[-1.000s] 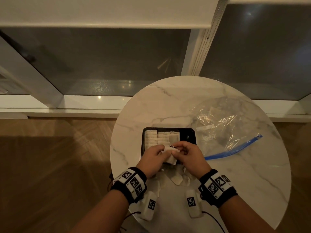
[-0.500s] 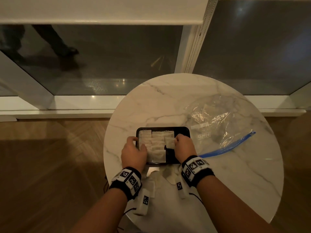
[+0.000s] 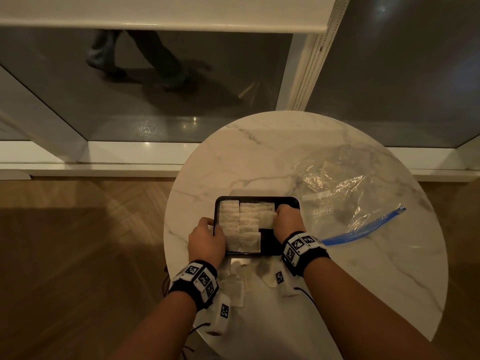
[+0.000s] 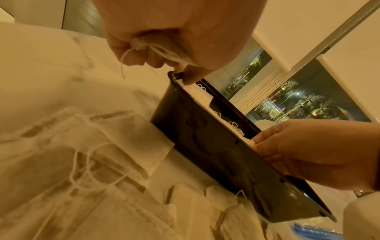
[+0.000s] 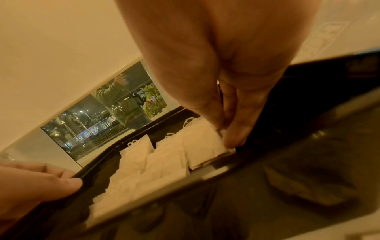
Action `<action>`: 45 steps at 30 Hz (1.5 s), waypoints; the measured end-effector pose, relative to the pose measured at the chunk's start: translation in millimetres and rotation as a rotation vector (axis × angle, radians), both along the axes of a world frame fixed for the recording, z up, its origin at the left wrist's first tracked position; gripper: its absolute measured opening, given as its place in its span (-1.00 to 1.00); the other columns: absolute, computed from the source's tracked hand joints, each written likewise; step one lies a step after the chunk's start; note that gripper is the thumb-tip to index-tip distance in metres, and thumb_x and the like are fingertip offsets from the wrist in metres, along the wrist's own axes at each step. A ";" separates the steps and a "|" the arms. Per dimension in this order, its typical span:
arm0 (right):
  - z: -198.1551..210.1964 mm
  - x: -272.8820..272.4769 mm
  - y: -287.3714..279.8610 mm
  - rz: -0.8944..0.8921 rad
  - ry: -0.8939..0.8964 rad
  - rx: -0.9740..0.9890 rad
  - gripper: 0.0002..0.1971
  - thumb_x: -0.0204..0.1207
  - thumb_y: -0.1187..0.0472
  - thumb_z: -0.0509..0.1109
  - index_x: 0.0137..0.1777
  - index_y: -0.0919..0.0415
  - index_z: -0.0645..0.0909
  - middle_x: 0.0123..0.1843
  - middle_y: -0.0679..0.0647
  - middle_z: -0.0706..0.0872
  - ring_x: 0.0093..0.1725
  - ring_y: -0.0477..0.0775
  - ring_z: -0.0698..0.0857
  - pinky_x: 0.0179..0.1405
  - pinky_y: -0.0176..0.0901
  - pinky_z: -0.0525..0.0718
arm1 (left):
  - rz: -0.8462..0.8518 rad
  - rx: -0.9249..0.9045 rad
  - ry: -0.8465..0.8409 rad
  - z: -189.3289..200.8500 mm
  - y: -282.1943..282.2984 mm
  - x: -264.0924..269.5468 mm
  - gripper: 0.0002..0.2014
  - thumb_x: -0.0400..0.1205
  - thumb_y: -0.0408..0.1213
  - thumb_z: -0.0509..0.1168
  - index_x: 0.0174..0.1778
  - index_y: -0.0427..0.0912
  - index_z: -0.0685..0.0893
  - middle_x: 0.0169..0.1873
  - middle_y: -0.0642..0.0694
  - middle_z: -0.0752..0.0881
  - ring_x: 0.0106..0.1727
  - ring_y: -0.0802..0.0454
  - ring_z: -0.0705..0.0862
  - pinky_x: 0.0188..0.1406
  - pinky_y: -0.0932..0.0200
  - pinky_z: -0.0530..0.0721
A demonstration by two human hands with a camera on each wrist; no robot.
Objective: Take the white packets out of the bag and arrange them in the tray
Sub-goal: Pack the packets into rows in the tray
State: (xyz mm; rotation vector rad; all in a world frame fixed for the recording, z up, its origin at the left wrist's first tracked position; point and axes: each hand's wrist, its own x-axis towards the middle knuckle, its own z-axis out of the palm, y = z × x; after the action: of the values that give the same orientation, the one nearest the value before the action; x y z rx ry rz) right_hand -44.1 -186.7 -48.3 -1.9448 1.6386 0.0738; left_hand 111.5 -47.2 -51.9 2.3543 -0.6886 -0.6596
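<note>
A black tray sits mid-table, with white packets laid in columns inside. My right hand pinches one white packet low over the tray's right part, beside the filled columns; the right wrist view shows thumb and fingers on its corner. My left hand is at the tray's left rim. In the left wrist view its curled fingers hold a packet with a string, and the thumb touches the tray's corner. The clear bag with a blue zip lies to the right.
Several loose packets lie on the round marble table between the tray and me. The table's edge drops to a wooden floor on the left. Behind the glass, a person's legs pass by.
The hands, which held one packet together in front of the tray, have parted. The left went to the tray's left rim, the right carried the packet into the tray.
</note>
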 end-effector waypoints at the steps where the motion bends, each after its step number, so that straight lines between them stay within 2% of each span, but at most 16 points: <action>1: -0.7 0.2 -1.1 -0.006 -0.009 0.005 -0.81 0.62 0.39 0.26 0.12 0.35 0.68 0.07 0.29 0.75 0.07 0.26 0.73 0.07 -0.03 0.71 | -0.004 0.004 0.000 -0.6 0.1 0.1 -0.88 0.67 -0.13 0.27 0.07 -0.04 0.60 -0.31 -0.14 0.75 -0.24 -0.12 0.72 -0.19 -0.06 0.76; 6: -1.5 -0.1 -4.1 -0.023 -0.034 -0.001 -0.82 0.63 0.40 0.27 0.10 0.36 0.68 0.07 0.28 0.74 0.08 0.25 0.72 0.05 -0.09 0.66 | -0.010 0.035 -0.005 0.3 0.2 0.0 -0.88 0.67 -0.10 0.24 0.08 0.01 0.58 -0.28 -0.12 0.75 -0.20 -0.13 0.72 -0.15 -0.07 0.76; 14: -4.9 1.3 -3.0 -0.004 -0.032 -0.007 -0.86 0.64 0.34 0.28 0.03 0.32 0.67 0.01 0.26 0.74 0.03 0.24 0.71 0.03 -0.02 0.69 | -0.019 0.038 0.000 5.5 1.2 -2.6 -0.85 0.67 -0.09 0.23 0.08 -0.02 0.59 -0.30 -0.14 0.75 -0.23 -0.16 0.72 -0.19 -0.11 0.75; 18: -3.4 0.4 -3.9 0.003 -0.050 -0.010 -0.88 0.63 0.36 0.27 0.00 0.31 0.65 -0.02 0.25 0.73 0.01 0.23 0.71 -0.06 -0.10 0.63 | 0.000 0.034 0.030 12.6 0.7 -4.2 -0.83 0.68 -0.07 0.22 0.09 -0.03 0.60 -0.28 -0.14 0.76 -0.21 -0.16 0.73 -0.17 -0.09 0.75; 20: -2.4 -1.1 -4.8 -0.001 -0.066 -0.001 -0.88 0.61 0.37 0.28 0.01 0.29 0.65 -0.01 0.24 0.73 0.01 0.21 0.70 -0.08 -0.15 0.59 | 0.016 0.022 0.054 15.0 1.2 -4.9 -0.79 0.67 0.01 0.19 0.11 0.01 0.58 -0.26 -0.13 0.77 -0.21 -0.15 0.73 -0.14 -0.08 0.75; 24: 3.3 -4.5 -6.3 -0.006 -0.083 0.000 -0.84 0.55 0.41 0.30 0.06 0.24 0.64 0.05 0.22 0.71 0.02 0.17 0.68 -0.08 -0.19 0.55 | 0.042 0.006 0.093 16.2 5.5 -3.9 -0.55 0.54 0.28 -0.01 0.17 0.12 0.50 -0.16 -0.11 0.78 -0.15 -0.12 0.74 -0.05 -0.14 0.76; 26: 9.8 -7.4 -5.5 -0.012 -0.101 -0.023 -0.79 0.53 0.44 0.30 0.10 0.24 0.65 0.10 0.21 0.68 0.04 0.17 0.67 -0.04 -0.21 0.56 | 0.047 0.015 0.087 19.5 7.7 -2.5 -0.50 0.50 0.33 -0.08 0.18 0.15 0.48 -0.11 -0.08 0.76 -0.12 -0.11 0.74 -0.01 -0.15 0.75; 28: 19.2 -11.6 -3.6 -0.057 -0.165 -0.039 -0.76 0.53 0.43 0.31 0.15 0.25 0.66 0.10 0.19 0.70 0.04 0.15 0.69 0.00 -0.21 0.60 | 0.039 0.006 0.071 29.0 10.3 -1.6 -0.54 0.55 0.26 -0.07 0.20 0.13 0.49 -0.03 -0.06 0.72 -0.06 -0.12 0.71 0.04 -0.16 0.72; 31: 40.0 -19.7 6.5 -0.184 -0.308 -0.049 -0.81 0.57 0.33 0.38 0.15 0.18 0.66 -0.09 0.05 0.71 -0.14 -0.05 0.66 -0.10 -0.28 0.58 | 0.056 -0.101 0.099 39.7 16.7 -3.5 -0.71 0.70 -0.10 0.02 0.23 0.00 0.56 0.04 -0.08 0.62 0.03 -0.11 0.61 0.12 -0.11 0.64; 34: 61.2 -25.4 29.7 -0.202 -0.465 0.009 -0.89 0.58 0.18 0.43 0.07 0.06 0.67 -0.13 -0.06 0.72 -0.16 -0.13 0.69 -0.18 -0.32 0.65 | 0.105 -0.207 0.238 45.8 19.1 -8.5 -0.74 0.63 -0.23 0.00 -0.02 0.02 0.62 -0.14 -0.20 0.67 -0.08 -0.14 0.61 -0.05 -0.03 0.64; 36: 70.4 -26.5 49.2 -0.143 -0.584 0.156 -0.90 0.59 0.09 0.45 0.07 0.00 0.69 -0.09 -0.08 0.76 -0.09 -0.12 0.74 -0.15 -0.27 0.73 | 0.081 -0.187 0.277 48.3 17.8 -14.5 -0.73 0.66 -0.38 0.06 -0.16 -0.04 0.64 -0.17 -0.08 0.68 -0.03 -0.13 0.62 -0.08 0.15 0.61; 38: 71.2 -25.8 66.3 -0.052 -0.631 0.317 -0.85 0.57 0.01 0.46 0.10 -0.04 0.72 -0.04 -0.10 0.79 -0.03 -0.17 0.75 -0.01 -0.23 0.75 | 0.088 -0.194 0.381 53.3 12.6 -22.9 -0.77 0.64 -0.29 0.13 -0.21 -0.08 0.68 -0.09 -0.10 0.71 0.05 -0.18 0.65 0.07 0.00 0.64; 40: 66.7 -23.9 78.8 0.010 -0.640 0.419 -0.78 0.53 -0.05 0.50 0.11 -0.01 0.75 -0.06 -0.09 0.81 -0.06 -0.18 0.77 0.00 -0.22 0.75 | 0.091 -0.210 0.484 57.0 8.1 -30.7 -0.82 0.47 -0.18 0.19 -0.29 -0.04 0.71 -0.13 -0.14 0.73 0.02 -0.24 0.68 0.11 -0.18 0.68; 42: 61.2 -22.6 85.8 0.009 -0.687 0.459 -0.83 0.53 0.01 0.53 0.02 0.06 0.77 -0.18 -0.06 0.82 -0.18 -0.14 0.78 -0.10 -0.19 0.75 | 0.128 -0.232 0.565 61.0 3.5 -37.7 -0.81 0.37 -0.18 0.24 -0.31 -0.10 0.76 -0.21 -0.15 0.76 -0.05 -0.23 0.72 0.06 -0.22 0.72; 45: 58.0 -21.9 87.3 -0.084 -0.778 0.395 -0.96 0.57 0.18 0.50 -0.10 0.09 0.76 -0.26 0.02 0.81 -0.28 -0.10 0.75 -0.18 -0.13 0.72 | 0.092 -0.288 0.618 66.1 -0.1 -44.8 -0.87 0.46 -0.25 0.35 -0.18 -0.05 0.80 -0.13 -0.29 0.80 -0.08 -0.20 0.78 0.05 -0.29 0.77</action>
State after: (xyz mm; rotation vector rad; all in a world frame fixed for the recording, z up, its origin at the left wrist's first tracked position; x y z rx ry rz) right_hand -66.0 -99.4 9.7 -1.3472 1.0747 -0.3292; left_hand 66.7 -47.3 14.2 1.7657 -0.3618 -1.0953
